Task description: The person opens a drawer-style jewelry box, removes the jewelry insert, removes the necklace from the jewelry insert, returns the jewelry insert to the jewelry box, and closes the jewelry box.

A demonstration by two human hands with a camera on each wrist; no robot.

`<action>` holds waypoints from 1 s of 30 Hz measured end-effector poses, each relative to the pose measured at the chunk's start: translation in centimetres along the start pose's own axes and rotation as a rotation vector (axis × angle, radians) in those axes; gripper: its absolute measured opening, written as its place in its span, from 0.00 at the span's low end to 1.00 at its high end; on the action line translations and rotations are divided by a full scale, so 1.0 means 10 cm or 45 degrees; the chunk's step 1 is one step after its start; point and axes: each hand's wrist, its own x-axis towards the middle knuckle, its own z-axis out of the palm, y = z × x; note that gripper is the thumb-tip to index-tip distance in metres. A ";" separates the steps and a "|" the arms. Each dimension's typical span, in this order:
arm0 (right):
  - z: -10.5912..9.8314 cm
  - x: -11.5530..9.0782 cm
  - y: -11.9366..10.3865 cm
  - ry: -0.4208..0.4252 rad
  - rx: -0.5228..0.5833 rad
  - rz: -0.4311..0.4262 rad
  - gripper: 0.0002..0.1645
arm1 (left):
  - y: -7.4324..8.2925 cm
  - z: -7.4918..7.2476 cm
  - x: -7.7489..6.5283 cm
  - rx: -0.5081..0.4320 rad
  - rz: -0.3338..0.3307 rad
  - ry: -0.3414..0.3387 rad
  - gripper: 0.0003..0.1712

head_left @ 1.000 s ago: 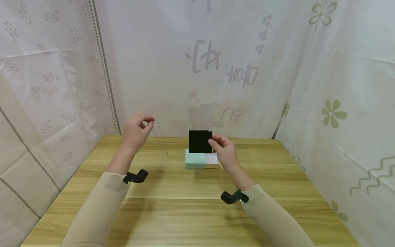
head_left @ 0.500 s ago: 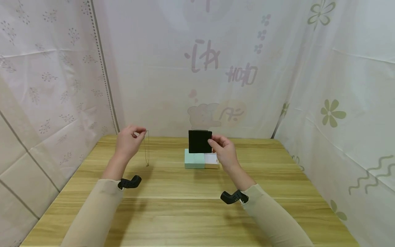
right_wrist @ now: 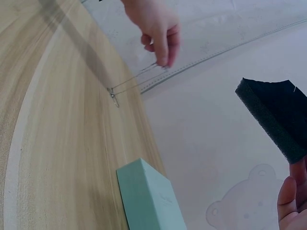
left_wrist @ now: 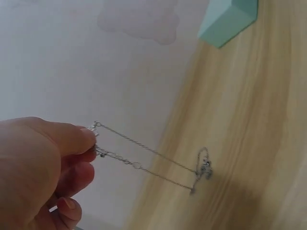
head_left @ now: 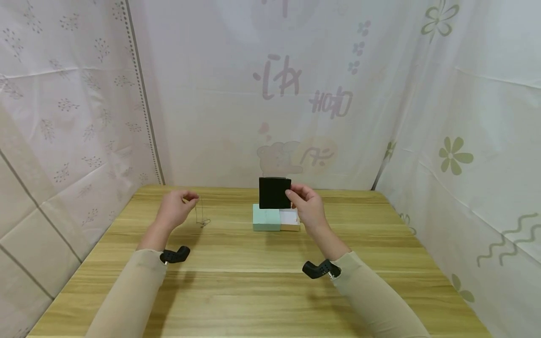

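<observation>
The left hand point(head_left: 172, 210), held low, pinches a thin necklace point(left_wrist: 143, 145) whose lower end touches the wooden table point(head_left: 253, 291) left of the mint box point(head_left: 266, 221); the right hand point(head_left: 311, 211), raised near the box, pinches a black pad point(head_left: 274, 193). A patterned curtain point(head_left: 228, 117) hangs behind the box, whose tray point(head_left: 289, 217) juts rightward, apparently white inside.

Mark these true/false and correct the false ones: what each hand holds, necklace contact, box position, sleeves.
1. The left hand pinches the necklace. True.
2. The whole necklace hangs clear of the table. False: its lower end rests on the table.
3. The right hand holds up the black pad. True.
4. The mint box is in the left hand. False: it sits on the table.
5. Both sleeves are black. False: they are beige.
</observation>
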 end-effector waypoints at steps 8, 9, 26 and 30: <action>-0.01 0.00 0.00 0.006 0.001 -0.013 0.14 | -0.19 0.13 -0.02 -0.007 -0.057 -0.215 0.14; -0.01 0.00 0.00 0.006 0.003 -0.013 0.14 | -0.20 0.15 -0.02 -0.012 -0.063 -0.239 0.15; -0.02 0.01 0.01 0.007 0.005 -0.001 0.14 | -0.34 0.36 -0.10 -0.021 -0.072 -0.356 0.15; -0.02 0.00 0.00 0.011 0.013 -0.002 0.13 | -0.36 0.38 -0.10 -0.011 -0.080 -0.360 0.16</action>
